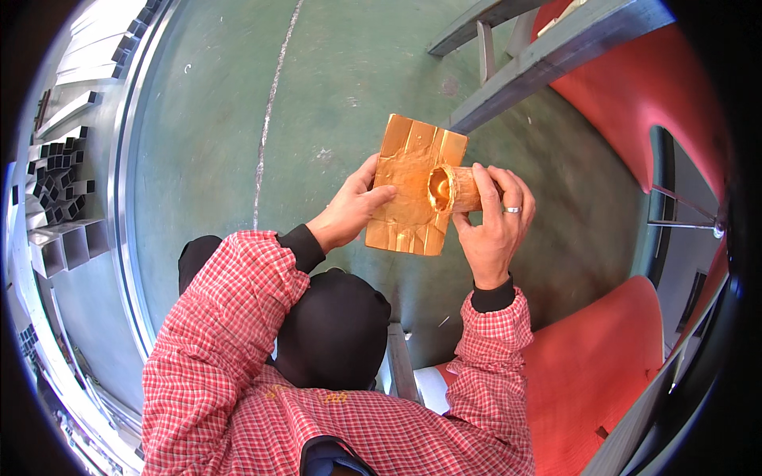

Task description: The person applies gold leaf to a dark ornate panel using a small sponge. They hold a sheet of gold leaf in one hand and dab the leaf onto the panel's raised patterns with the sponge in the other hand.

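Note:
My left hand (351, 208) grips the left edge of a flat, gold-coloured rectangular panel (406, 151), thumb on top and fingers underneath. Creases or seams run along the panel, and its middle looks rough. In my right hand (498, 226) is a short gold-brown cylinder (466, 189), held between thumb and fingers. Its hollow, ragged-rimmed end faces left and overlaps the right part of the panel; whether the two touch I cannot tell. Something rounded and shiny shows inside that end. A ring sits on a finger of my right hand.
Below lies a green floor (214, 119) with a white line. Grey metal beams (556, 63) and red curved sheets (591, 357) stand at the right. Stacked square metal tubes (59, 178) lie at the far left, beyond a metal rail (127, 159).

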### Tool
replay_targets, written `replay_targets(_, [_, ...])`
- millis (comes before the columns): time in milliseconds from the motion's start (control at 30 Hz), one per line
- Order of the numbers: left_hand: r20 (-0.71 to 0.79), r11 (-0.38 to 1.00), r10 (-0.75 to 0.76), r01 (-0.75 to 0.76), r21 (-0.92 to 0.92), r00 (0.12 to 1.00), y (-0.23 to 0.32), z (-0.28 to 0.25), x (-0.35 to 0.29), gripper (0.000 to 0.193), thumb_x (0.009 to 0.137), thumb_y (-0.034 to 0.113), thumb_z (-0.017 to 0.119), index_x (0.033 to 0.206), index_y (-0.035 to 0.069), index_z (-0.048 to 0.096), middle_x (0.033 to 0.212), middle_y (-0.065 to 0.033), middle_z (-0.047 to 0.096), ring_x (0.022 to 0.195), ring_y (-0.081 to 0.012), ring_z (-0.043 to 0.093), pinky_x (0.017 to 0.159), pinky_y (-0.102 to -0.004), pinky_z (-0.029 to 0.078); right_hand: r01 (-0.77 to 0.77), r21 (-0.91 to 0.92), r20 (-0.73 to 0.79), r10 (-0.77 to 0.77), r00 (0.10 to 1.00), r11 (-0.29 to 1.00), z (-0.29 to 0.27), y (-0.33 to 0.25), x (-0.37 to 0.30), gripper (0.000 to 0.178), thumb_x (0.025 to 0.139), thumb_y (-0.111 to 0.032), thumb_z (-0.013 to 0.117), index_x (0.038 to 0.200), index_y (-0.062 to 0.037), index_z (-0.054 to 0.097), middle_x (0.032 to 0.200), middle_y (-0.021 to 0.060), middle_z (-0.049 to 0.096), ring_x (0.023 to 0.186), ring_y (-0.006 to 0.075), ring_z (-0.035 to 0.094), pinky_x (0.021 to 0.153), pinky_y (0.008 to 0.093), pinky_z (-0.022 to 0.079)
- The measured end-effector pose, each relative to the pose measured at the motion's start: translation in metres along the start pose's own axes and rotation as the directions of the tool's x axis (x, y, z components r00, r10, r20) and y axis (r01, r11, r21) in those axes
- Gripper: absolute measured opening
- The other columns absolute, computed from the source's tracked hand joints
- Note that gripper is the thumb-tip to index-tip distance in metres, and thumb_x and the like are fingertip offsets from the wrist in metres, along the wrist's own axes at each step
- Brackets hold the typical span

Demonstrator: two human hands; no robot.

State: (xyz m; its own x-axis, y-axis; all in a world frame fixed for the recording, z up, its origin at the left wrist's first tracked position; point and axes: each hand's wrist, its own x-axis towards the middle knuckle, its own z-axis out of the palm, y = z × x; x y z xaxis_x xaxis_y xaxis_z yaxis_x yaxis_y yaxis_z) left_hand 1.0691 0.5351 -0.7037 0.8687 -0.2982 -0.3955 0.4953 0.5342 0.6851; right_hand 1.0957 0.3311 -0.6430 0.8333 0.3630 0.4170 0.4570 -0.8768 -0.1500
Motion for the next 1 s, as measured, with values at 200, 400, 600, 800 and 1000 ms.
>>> replay_targets(200, [-0.005, 1.0, 0.013, -0.013, -0.022, 1.0, -0.004, -0.001, -0.001, 0.056, 0.093, 0.001, 0.049, 0.145, 0.005, 0.027, 0.137, -0.0082, 0.046, 0.122, -0.0177, 0.049, 0.102, -0.035, 0.043, 0.039, -0.02, -0.007, -0.039, 0.999, 0.999, 0.0, 0.0, 0.001, 0.069, 0.051, -0.004, 0.082, 0.116, -0.0167, 0.061, 0.114, 0.0017, 0.054, 0.109, 0.0262, 0.05, 0.094, 0.0435, 0.04])
replay_targets(400, [-0.008, 0.999, 0.033, -0.034, -0.042, 0.999, -0.006, -0.001, 0.0, 0.056, 0.092, 0.0, 0.049, 0.144, 0.005, 0.028, 0.135, -0.0083, 0.047, 0.121, -0.0174, 0.05, 0.102, -0.0348, 0.044, 0.052, -0.029, -0.005, -0.052, 0.999, 0.998, 0.0, 0.0, 0.003, 0.068, 0.052, -0.003, 0.08, 0.116, -0.0166, 0.061, 0.114, 0.0021, 0.054, 0.109, 0.0266, 0.051, 0.095, 0.0438, 0.04])
replay_targets(600, [-0.009, 0.998, 0.042, -0.042, -0.04, 0.999, -0.007, -0.003, 0.002, 0.056, 0.092, 0.0, 0.049, 0.144, 0.005, 0.028, 0.136, -0.0086, 0.047, 0.121, -0.0179, 0.05, 0.102, -0.0352, 0.044, 0.059, -0.038, -0.014, -0.059, 0.998, 0.998, -0.002, 0.001, 0.005, 0.068, 0.052, -0.001, 0.078, 0.116, -0.0168, 0.06, 0.114, 0.002, 0.054, 0.109, 0.0263, 0.051, 0.095, 0.0435, 0.04])
replay_targets(800, [-0.016, 0.997, 0.03, -0.031, -0.064, 0.999, -0.007, -0.005, 0.003, 0.056, 0.092, -0.001, 0.05, 0.144, 0.006, 0.028, 0.136, -0.0091, 0.047, 0.121, -0.019, 0.051, 0.101, -0.036, 0.045, 0.024, 0.025, -0.038, -0.024, 0.999, 0.999, 0.0, 0.007, 0.005, 0.068, 0.052, 0.0, 0.077, 0.116, -0.0158, 0.06, 0.113, 0.0019, 0.054, 0.108, 0.0255, 0.051, 0.093, 0.0423, 0.041])
replay_targets(1000, [-0.023, 0.998, 0.021, -0.022, -0.057, 1.0, -0.003, -0.007, 0.0, 0.057, 0.092, 0.0, 0.05, 0.144, 0.006, 0.027, 0.136, -0.0093, 0.047, 0.121, -0.0197, 0.051, 0.101, -0.0371, 0.045, -0.089, 0.172, -0.001, 0.091, 0.996, 0.981, 0.005, 0.016, 0.002, 0.069, 0.051, 0.002, 0.076, 0.116, -0.014, 0.061, 0.113, 0.0031, 0.056, 0.106, 0.0268, 0.051, 0.091, 0.0407, 0.043])
